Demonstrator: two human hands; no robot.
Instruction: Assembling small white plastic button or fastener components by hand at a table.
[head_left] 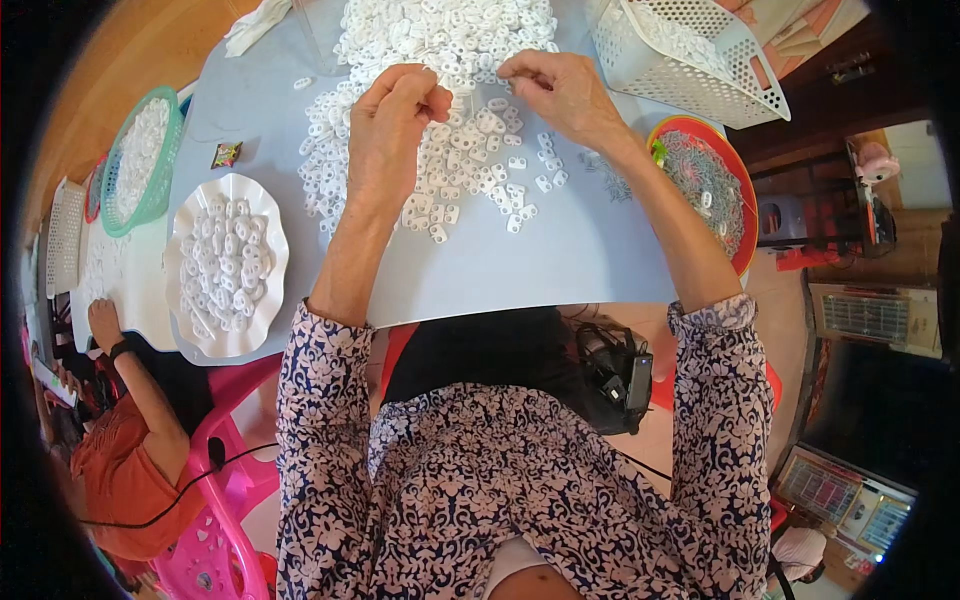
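My left hand (390,125) is curled into a fist over a big heap of small white plastic pieces (440,60) on a pale grey table (560,260); its fingertips pinch something tiny that I cannot make out. My right hand (560,95) hovers just to the right, fingers bent and pinched together at the heap's edge, apparently on a small white piece. The two hands almost meet at the fingertips. Loose white pieces (520,190) lie scattered below both hands.
A white scalloped plate (268,300) of white pieces lies at the left, a green basket (170,160) beyond it. A red dish (745,245) with small metal parts is at right, a white perforated basket (740,70) behind it. Another person's hand (103,322) rests at far left.
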